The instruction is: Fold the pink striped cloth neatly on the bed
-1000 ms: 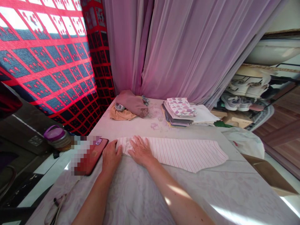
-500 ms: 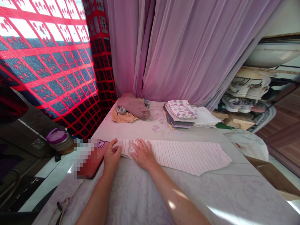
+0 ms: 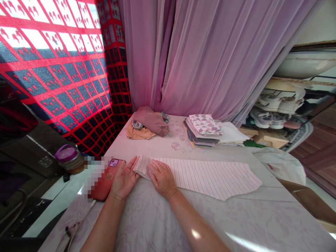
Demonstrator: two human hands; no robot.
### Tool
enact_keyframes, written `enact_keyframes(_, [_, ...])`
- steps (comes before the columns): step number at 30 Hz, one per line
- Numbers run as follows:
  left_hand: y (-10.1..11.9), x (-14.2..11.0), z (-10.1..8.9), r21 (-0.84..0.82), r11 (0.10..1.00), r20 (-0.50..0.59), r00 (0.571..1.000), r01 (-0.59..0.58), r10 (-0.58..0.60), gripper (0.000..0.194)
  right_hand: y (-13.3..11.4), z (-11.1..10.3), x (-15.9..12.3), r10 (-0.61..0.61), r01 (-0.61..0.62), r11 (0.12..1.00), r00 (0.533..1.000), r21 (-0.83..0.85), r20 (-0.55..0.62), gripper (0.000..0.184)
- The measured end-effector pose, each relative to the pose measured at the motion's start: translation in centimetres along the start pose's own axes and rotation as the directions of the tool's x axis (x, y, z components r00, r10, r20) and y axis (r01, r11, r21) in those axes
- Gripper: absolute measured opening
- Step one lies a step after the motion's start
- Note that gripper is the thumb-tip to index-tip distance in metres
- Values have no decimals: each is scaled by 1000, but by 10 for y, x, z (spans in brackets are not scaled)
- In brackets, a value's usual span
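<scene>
Striped trousers (image 3: 210,175), white with pink lines and folded lengthwise, lie flat across the table. Their left end is raised and turned up a little. My left hand (image 3: 125,179) is at that end, palm turned up, its stretched fingers against the lifted edge. On top of the cloth, just to the right, my right hand (image 3: 164,179) rests with fingers extended and close together. A red phone (image 3: 107,182) lies beside my left hand, partly blurred out.
A loose heap of clothes (image 3: 149,122) sits at the back left of the table (image 3: 168,217). Folded clothes (image 3: 203,129) are stacked at the back right, beside white folded cloth (image 3: 233,133). A cable (image 3: 78,224) runs along the front left. Shoes (image 3: 267,117) stand on a rack at right.
My left hand has turned palm up, and the trousers' left end has risen with it. My right hand stays on the cloth, its fingers closer together. The view has shifted slightly.
</scene>
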State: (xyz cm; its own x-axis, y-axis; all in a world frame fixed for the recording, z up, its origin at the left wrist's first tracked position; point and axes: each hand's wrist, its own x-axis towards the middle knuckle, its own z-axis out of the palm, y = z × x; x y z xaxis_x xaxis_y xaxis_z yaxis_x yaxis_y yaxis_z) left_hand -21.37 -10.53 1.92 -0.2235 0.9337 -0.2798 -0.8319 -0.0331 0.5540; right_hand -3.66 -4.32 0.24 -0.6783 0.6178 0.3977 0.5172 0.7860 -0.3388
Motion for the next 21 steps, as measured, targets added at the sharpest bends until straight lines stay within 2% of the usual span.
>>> enact_keyframes(5, [-1, -2, 0, 19, 1000, 112, 994, 17, -19, 52, -8, 1, -3, 33, -25, 993, 997, 119, -68, 41])
enact_keyframes(8, [-4, -2, -2, 62, 997, 175, 983, 40, -51, 56, -14, 1, -2, 132, -110, 956, 989, 270, -61, 40])
enact_keyframes(10, [-6, -2, -2, 72, 996, 201, 977, 57, -70, 58, -16, 0, -1, 229, -195, 895, 973, 401, -36, 39])
enact_keyframes(13, [-8, -3, 0, 84, 994, 222, 971, 67, -84, 60, -15, -3, 3, 389, -346, 756, 920, 555, 44, 38])
enact_keyframes(15, [-10, -4, 1, 101, 993, 229, 970, 66, -88, 60, -12, -5, 8, 469, -437, 677, 876, 592, 111, 41])
enact_keyframes(19, [-14, -5, 4, 154, 986, 265, 959, 63, -103, 61, 1, -7, 20, 550, -597, 531, 783, 601, 292, 48])
enact_keyframes(21, [-16, -5, 5, 158, 985, 285, 952, 70, -113, 62, 8, -7, 26, 555, -655, 491, 743, 574, 374, 42])
